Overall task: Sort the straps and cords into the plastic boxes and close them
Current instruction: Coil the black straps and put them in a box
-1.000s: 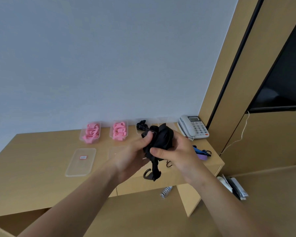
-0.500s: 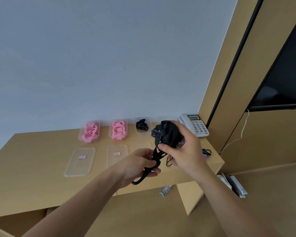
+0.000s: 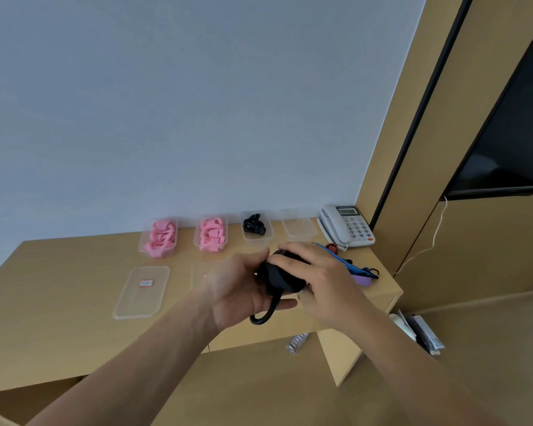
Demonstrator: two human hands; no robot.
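1. The left hand [image 3: 237, 287] and the right hand [image 3: 317, 278] meet above the near edge of the table [image 3: 59, 302], both curled around a bundled black strap [image 3: 279, 279].
2. The right hand's fingers clamp over the top of the bundle; the left hand grips it from the side, and a curved black end hangs below the palms.
3. Four clear plastic boxes stand in a row by the wall: two hold pink straps [image 3: 160, 236], the third box [image 3: 257, 230] holds a black cord [image 3: 254, 224], and the fourth box [image 3: 299, 226] looks empty.
4. A clear lid [image 3: 142, 292] lies flat in front of the leftmost box.
5. A blue strap [image 3: 348, 262] lies just right of the hands, near a telephone [image 3: 346, 226].
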